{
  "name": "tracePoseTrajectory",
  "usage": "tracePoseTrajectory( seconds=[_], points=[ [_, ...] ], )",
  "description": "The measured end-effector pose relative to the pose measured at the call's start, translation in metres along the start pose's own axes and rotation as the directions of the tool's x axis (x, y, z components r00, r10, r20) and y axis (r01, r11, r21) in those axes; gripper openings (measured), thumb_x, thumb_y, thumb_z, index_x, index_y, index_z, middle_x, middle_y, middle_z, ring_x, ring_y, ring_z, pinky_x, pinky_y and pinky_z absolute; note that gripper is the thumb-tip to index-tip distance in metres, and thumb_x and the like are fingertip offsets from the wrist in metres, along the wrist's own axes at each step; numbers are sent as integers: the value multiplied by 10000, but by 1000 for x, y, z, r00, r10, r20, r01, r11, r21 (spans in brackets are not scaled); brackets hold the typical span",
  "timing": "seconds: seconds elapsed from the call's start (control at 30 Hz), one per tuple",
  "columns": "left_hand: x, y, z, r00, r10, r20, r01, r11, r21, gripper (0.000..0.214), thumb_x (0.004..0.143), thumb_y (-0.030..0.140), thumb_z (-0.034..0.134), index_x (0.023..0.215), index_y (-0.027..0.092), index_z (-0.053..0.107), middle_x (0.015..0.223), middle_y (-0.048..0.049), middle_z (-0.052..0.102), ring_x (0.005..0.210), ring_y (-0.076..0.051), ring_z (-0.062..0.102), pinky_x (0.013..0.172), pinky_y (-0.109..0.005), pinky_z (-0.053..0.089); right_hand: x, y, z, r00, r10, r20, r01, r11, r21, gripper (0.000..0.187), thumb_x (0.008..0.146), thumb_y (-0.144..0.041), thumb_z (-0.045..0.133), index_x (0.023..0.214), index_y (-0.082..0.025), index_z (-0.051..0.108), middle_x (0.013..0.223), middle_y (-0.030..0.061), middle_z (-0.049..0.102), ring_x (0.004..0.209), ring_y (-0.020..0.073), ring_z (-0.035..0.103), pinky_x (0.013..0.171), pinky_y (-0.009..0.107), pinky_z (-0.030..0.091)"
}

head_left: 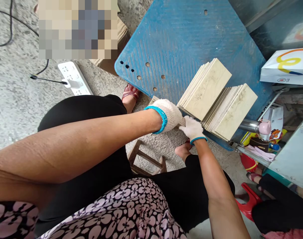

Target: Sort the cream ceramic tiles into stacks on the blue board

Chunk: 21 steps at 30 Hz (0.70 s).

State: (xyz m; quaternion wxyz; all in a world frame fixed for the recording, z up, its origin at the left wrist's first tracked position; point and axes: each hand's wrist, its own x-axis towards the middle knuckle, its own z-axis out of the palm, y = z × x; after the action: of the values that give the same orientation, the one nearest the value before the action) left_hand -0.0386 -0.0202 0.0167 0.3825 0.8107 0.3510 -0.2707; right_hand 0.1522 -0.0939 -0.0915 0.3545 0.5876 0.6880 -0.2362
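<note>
Both my hands wear white knit gloves with blue cuffs. My left hand (pixel 167 114) is curled at the near edge of a blue ribbed board (pixel 181 39), closed on a thin beige tile piece (pixel 154 99) whose end pokes out behind the glove. My right hand (pixel 193 128) sits just to its right, fingers bent against the bottom edge of a stack of cream tiles (pixel 206 88). A second stack of cream tiles (pixel 232 111) leans beside the first, both standing on edge on the board.
A white power strip (pixel 74 78) with a plugged cable lies on the concrete floor at left. A wooden stool frame (pixel 147 161) stands below my hands. A white box (pixel 287 66), a metal tube (pixel 249 125) and clutter sit right. Another person's legs and red stool (pixel 251 199) are lower right.
</note>
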Motion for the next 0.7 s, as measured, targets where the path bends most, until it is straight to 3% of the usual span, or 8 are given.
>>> tracePoseTrajectory(
  seconds=[0.23,0.37,0.43,0.57,0.63,0.7],
  points=[
    [4,9,-5,1000,-3,28,2,999,39,396,808,140,653,1191,190,742,1067,-175,719,1012,-342,665,866,-412,481,-16,-11,-6,994,76,-82,-74,997,30,450,920,-444,630,1260,-187,485,1244,146,603,1080,275,644,884,363,485],
    [13,15,-9,999,-7,44,3,996,91,383,844,162,614,1209,172,734,1057,-180,723,972,-322,676,854,-402,494,-40,-9,-18,975,194,-112,-177,974,142,345,961,-405,563,1235,-198,532,1233,148,621,1071,288,651,875,383,491],
    [23,15,-8,1000,-25,6,24,997,80,382,863,196,593,1222,170,722,1081,-180,720,971,-312,675,842,-390,499,-50,-2,-23,955,273,-119,-223,921,320,313,994,-421,482,1219,-218,563,1212,123,653,1079,279,656,889,377,495],
    [50,15,-1,980,-101,-174,93,994,-52,457,892,265,520,1309,128,649,1089,-202,707,970,-309,677,808,-380,514,-53,16,-29,867,456,-203,-199,688,698,376,1004,-424,416,1257,-184,555,1238,106,669,1155,221,636,1005,314,460],
    [63,16,1,961,-167,-221,137,980,-142,515,892,293,500,1368,117,589,1122,-213,693,985,-313,676,799,-379,520,-45,24,-31,814,528,-240,-182,626,758,431,999,-401,412,1323,-133,509,1294,137,636,1186,215,617,1040,304,439],
    [71,18,1,945,-237,-225,187,957,-223,546,895,314,482,1407,129,536,1198,-214,668,1022,-307,672,804,-370,521,-33,31,-30,792,564,-234,-222,623,750,465,1005,-398,381,1346,-100,489,1287,161,630,1175,237,609,1028,332,447]
  ],
)
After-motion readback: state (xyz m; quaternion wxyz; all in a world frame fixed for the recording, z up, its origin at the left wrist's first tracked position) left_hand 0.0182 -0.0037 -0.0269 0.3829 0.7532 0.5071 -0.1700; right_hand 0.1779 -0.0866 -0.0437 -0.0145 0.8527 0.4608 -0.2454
